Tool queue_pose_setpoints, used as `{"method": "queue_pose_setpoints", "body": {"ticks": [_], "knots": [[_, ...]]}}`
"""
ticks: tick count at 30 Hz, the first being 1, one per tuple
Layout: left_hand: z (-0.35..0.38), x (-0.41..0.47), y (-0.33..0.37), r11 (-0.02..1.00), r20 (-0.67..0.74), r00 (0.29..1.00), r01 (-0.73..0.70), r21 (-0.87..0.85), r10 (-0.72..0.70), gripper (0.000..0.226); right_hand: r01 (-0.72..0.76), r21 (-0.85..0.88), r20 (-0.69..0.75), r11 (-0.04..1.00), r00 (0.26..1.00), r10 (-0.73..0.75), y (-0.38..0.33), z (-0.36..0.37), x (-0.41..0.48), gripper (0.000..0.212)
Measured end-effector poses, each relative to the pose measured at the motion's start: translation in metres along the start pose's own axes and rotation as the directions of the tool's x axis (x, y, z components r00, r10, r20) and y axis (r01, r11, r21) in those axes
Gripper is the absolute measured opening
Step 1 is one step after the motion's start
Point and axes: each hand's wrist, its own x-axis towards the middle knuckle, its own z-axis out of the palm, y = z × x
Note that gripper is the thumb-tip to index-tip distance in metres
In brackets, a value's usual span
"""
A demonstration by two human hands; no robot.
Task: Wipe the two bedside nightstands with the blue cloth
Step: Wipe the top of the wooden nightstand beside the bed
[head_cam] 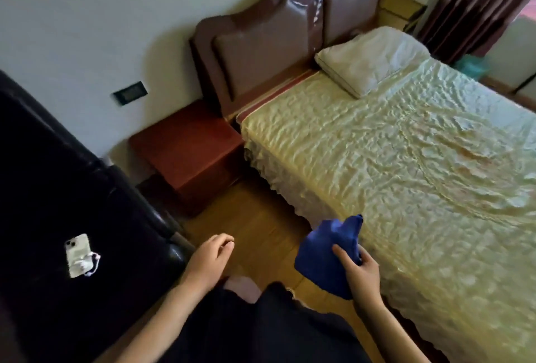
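Note:
A reddish-brown nightstand (185, 145) stands against the wall between the black sofa and the bed, its top bare. A second, lighter nightstand (397, 10) shows at the far side of the bed, partly hidden by the headboard. My right hand (361, 272) holds the crumpled blue cloth (324, 255) in the air beside the bed's near edge. My left hand (210, 258) hangs over the wooden floor with its fingers loosely curled and nothing in it. Both hands are well short of the near nightstand.
A bed (406, 174) with a wrinkled pale yellow cover and a white pillow (371, 59) fills the right. A black sofa (72, 203) with a phone (78, 255) on it takes the left. A narrow strip of wooden floor (261, 223) leads to the nightstand. Dark curtains (470, 5) hang at the far right.

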Motion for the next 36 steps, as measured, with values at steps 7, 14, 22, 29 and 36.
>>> {"method": "queue_pose_setpoints", "body": {"ticks": [7, 14, 22, 29, 36], "knots": [[-0.013, 0.010, -0.004, 0.948, -0.242, 0.921, 0.265, -0.178, -0.304, 0.029, 0.079, -0.161, 0.387, 0.984, 0.922, -0.011, -0.071, 0.081, 0.101, 0.005], [-0.026, 0.063, -0.026, 0.881, -0.337, 0.826, 0.354, -0.313, -0.452, 0.027, 0.115, -0.250, 0.523, 0.961, 0.852, 0.034, -0.101, 0.175, 0.179, 0.004], [-0.104, 0.190, -0.031, 0.899, -0.369, 0.833, 0.305, -0.316, -0.412, 0.033, 0.182, -0.335, 0.517, 0.925, 0.856, 0.019, -0.152, 0.280, 0.265, 0.007], [-0.162, 0.293, -0.061, 0.912, -0.393, 0.828, 0.314, -0.264, -0.399, 0.037, 0.265, -0.442, 0.546, 0.857, 0.838, 0.023, -0.177, 0.389, 0.340, 0.012], [-0.152, 0.404, -0.142, 0.882, -0.414, 0.779, 0.403, -0.244, -0.470, 0.043, 0.339, -0.503, 0.652, 0.795, 0.752, 0.092, -0.113, 0.520, 0.436, 0.012]]}}
